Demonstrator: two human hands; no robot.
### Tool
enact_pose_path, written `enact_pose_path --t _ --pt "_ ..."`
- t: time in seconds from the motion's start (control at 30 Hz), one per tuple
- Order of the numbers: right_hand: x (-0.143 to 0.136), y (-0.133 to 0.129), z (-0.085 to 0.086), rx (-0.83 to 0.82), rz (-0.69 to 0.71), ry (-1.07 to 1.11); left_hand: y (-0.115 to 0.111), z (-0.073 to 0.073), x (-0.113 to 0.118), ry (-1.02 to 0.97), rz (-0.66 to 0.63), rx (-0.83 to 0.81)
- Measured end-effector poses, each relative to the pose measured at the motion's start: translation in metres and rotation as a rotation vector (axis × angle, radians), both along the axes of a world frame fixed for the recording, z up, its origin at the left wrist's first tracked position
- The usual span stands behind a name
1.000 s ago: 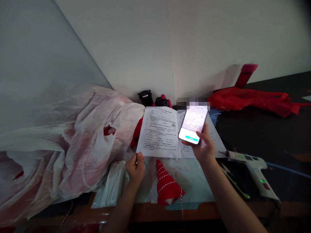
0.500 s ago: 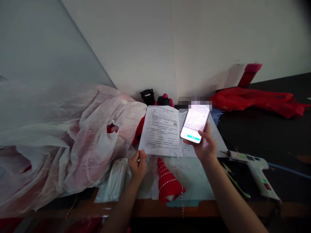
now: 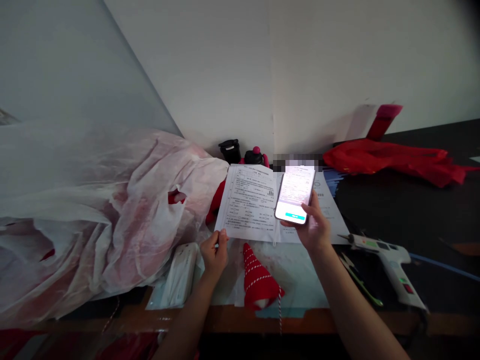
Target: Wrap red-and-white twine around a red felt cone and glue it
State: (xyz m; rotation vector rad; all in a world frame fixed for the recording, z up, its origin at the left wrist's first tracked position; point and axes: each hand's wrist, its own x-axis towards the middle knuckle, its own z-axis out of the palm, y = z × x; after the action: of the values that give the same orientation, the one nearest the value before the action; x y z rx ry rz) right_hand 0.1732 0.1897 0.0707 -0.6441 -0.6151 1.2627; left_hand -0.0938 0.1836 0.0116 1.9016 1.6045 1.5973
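My left hand (image 3: 214, 251) pinches the lower left corner of a printed paper sheet (image 3: 245, 200) between thumb and fingers. The sheet is folded down the middle and lies spread out, its right half partly covered. Over that half my right hand (image 3: 314, 227) holds a smartphone (image 3: 295, 192) upright and slightly tilted, thumb on the lit screen. The screen shows a page of print with a blue button at the bottom. Just below the sheet, between my forearms, lies a red cone-shaped piece (image 3: 258, 280) wound with red-and-white cord.
A white glue gun (image 3: 388, 255) and green-handled scissors (image 3: 362, 282) lie to the right. Red mesh fabric (image 3: 393, 157) sits behind them. White plastic sheeting (image 3: 142, 215) heaps up at left, beside a white packaged box (image 3: 180, 275). A black-and-pink bottle (image 3: 255, 156) stands by the wall.
The phone and my right hand have shifted slightly left. The view has moved a little. My left hand keeps hold of the sheet's corner.
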Motion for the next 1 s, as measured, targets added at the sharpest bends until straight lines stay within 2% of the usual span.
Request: enact_pose_path --t 0.1,0.17,0.33,0.43,0.57,0.77,0.9,1.0 --pt "0.002 0.000 0.000 -0.009 0.053 -0.049 0.001 0.000 0.000 0.008 0.035 0.015" --pt "0.006 0.002 -0.001 -0.025 0.149 -0.105 0.003 0.003 0.000 0.002 0.099 0.040" --pt "0.004 0.004 -0.014 -0.144 0.615 -0.239 0.018 0.012 -0.004 -0.001 0.246 0.042" --pt "-0.010 0.003 -0.026 -0.210 0.767 -0.286 0.027 0.013 -0.009 0.022 0.234 -0.043" --pt "-0.028 -0.001 -0.035 -0.268 0.837 -0.308 0.030 0.016 -0.012 -0.001 0.181 -0.116" --pt "-0.031 -0.004 -0.031 -0.255 0.857 -0.284 0.031 0.027 -0.018 -0.079 0.184 -0.119" --pt "-0.028 -0.005 -0.028 -0.188 0.924 -0.232 0.043 0.033 -0.023 0.123 0.182 -0.065" --pt "-0.028 -0.007 -0.027 -0.131 0.991 -0.192 0.048 0.037 -0.014 0.321 0.162 -0.018"
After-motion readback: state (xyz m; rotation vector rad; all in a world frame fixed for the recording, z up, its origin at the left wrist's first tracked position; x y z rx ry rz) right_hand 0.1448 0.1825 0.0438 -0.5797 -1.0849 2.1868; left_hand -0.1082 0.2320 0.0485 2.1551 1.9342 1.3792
